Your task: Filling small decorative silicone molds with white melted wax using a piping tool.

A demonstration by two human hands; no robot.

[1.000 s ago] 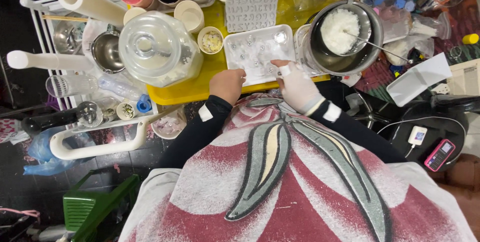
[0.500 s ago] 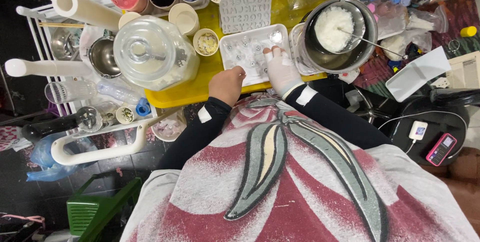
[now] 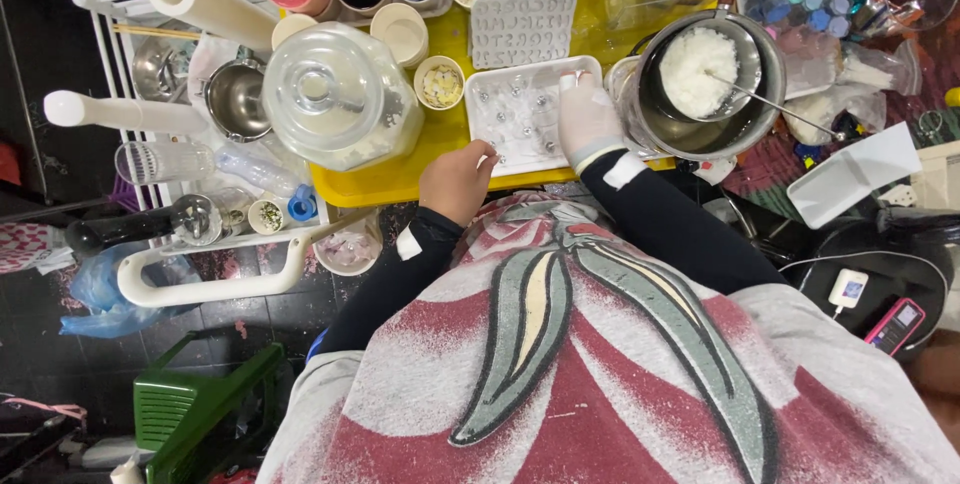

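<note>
Tray (image 3: 505, 129) under both hands' fingers (image 3: 575, 84), grip unclear, seemingly resting flat, holding nothing.

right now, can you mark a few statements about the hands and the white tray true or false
1. The right hand wears a white glove and rests on the white tray. True.
2. The left hand is gloved too. False: it is bare, at the tray's near left corner.
3. The metal pot with a white mass and a spoon in it stands to the right of the tray. True.
4. The big glass jar stands inside the pot. False: it stands on the yellow table, left of the tray.
5. The right hand has a grip on the spoon. False: the spoon leans in the pot, untouched.
</note>
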